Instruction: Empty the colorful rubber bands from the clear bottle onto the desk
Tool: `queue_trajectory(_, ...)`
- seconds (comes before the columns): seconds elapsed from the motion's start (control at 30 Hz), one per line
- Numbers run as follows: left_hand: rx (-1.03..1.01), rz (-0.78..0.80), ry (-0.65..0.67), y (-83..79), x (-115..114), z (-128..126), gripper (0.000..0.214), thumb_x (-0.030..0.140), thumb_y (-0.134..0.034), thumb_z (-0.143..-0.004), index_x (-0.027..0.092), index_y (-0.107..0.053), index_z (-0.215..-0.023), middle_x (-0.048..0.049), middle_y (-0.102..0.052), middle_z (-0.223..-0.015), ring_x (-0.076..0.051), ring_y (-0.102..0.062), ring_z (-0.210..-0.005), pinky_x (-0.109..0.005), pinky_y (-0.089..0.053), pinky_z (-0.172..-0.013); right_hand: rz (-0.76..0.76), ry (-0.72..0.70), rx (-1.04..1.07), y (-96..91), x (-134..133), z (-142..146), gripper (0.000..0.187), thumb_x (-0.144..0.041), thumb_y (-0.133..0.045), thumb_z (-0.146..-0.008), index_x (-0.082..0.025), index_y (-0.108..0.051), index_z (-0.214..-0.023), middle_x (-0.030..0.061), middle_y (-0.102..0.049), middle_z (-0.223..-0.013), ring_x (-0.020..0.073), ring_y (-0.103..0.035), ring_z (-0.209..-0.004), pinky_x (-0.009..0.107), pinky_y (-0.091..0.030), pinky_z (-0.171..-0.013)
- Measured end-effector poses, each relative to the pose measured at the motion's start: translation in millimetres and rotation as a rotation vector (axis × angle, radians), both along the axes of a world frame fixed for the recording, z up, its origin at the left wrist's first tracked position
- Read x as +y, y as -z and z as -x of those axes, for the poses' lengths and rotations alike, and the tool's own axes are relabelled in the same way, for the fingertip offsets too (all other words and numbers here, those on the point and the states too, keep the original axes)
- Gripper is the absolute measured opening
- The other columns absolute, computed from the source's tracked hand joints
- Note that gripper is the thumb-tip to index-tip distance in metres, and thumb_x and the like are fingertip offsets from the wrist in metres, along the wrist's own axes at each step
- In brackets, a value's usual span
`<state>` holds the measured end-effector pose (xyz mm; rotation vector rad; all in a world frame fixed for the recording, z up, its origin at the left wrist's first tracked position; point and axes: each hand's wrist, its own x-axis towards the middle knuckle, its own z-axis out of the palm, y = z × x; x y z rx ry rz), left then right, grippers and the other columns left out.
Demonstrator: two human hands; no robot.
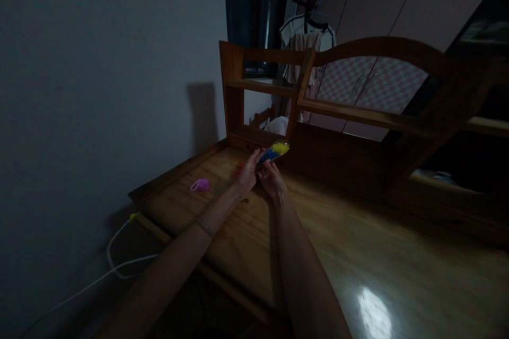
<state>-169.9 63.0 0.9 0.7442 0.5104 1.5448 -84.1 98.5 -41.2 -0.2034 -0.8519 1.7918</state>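
Observation:
Out over the wooden desk, both of my hands hold a clear, shiny, elongated item, yellow at its far end and blue nearer my fingers. I cannot tell whether it is a bottle or a bag. My left hand is closed along its left side, and my right hand grips it from below and the right. Some red strands lie on the desk beside my left hand, partly hidden by it. Further left rests a small pink-purple item with a pale loop. A tiny dark piece lies under my left wrist.
The wooden desk carries a shelf unit along its back. A wall stands to the left. A white cable hangs off the desk's left edge. Clothes hang behind the shelf, before a cabinet.

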Motion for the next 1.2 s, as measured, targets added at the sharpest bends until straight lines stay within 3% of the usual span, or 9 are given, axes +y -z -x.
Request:
queue_trajectory(0.13,0.004,0.009,-0.002,-0.6,-0.4,0.1,0.032,0.039,-0.052,-0.091,0.019,-0.069,-0.109,-0.0033,-0.069,-0.117,-0.02,-0.053,-0.123,-0.033,-0.034,-0.11,-0.025,-0.004,0.029,1.5,0.4,1.1,0.031,-0.024,-0.074,-0.073,-0.029,-0.067,-0.103,-0.0029,-0.068,-0.109,0.0122,-0.061,-0.099,0.025,-0.048,-0.088)
queue_trajectory(0.4,-0.029,0.042,0.009,-2.0,1.8,2.9,0.032,0.038,-0.054,-0.09,0.018,-0.067,-0.111,-0.004,-0.069,-0.116,-0.02,-0.054,-0.122,-0.032,-0.035,-0.109,-0.054,-0.008,0.021,-2.8,-4.0,0.3,0.046,-0.024,-0.072,-0.075,-0.034,-0.061,-0.119,-0.0047,-0.067,-0.112,0.0122,-0.061,-0.101,0.025,-0.047,-0.09)
queue_trajectory(0.53,0.028,0.024,0.033,-2.3,0.9,3.1,0.032,0.039,-0.055,-0.089,0.017,-0.068,-0.108,-0.0049,-0.071,-0.109,-0.021,-0.057,-0.117,-0.033,-0.038,-0.106,-0.018,0.018,-0.009,-3.7,-4.4,-0.2,0.045,-0.026,-0.069,-0.077,-0.034,-0.06,-0.12,-0.0048,-0.067,-0.112,0.0123,-0.061,-0.101,0.027,-0.048,-0.09)
queue_trajectory(0.83,0.044,0.068,-0.118,1.4,2.1,0.3,0.015,0.018,-0.051,-0.08,0.018,-0.067,-0.081,-0.0048,-0.072,-0.093,-0.024,-0.059,-0.11,-0.039,-0.044,-0.099,0.042,0.085,-0.002,-1.4,-1.8,-2.0,0.039,-0.028,-0.069,-0.078,-0.033,-0.063,-0.116,-0.0044,-0.068,-0.107,0.0119,-0.062,-0.097,0.027,-0.049,-0.089)
queue_trajectory(1.0,0.054,0.06,-0.081,3.5,5.8,-0.1,0.021,0.02,-0.057,-0.078,0.014,-0.07,-0.093,-0.0061,-0.072,-0.101,-0.021,-0.058,-0.112,-0.035,-0.038,-0.105,0.048,0.116,0.038,1.3,2.0,-2.4,0.036,-0.026,-0.07,-0.077,-0.034,-0.065,-0.112,-0.005,-0.069,-0.107,0.0124,-0.062,-0.097,0.026,-0.051,-0.086)
queue_trajectory(1.2,0.07,0.117,-0.126,1.8,-1.2,0.8,0.031,0.03,-0.065,-0.077,0.02,-0.069,-0.106,-0.007,-0.071,-0.105,-0.027,-0.062,-0.108,-0.042,-0.044,-0.099,0.086,0.14,0.015,1.4,1.7,-1.5,0.043,-0.021,-0.071,-0.075,-0.035,-0.063,-0.115,-0.0064,-0.069,-0.105,0.0108,-0.063,-0.097,0.025,-0.049,-0.087)
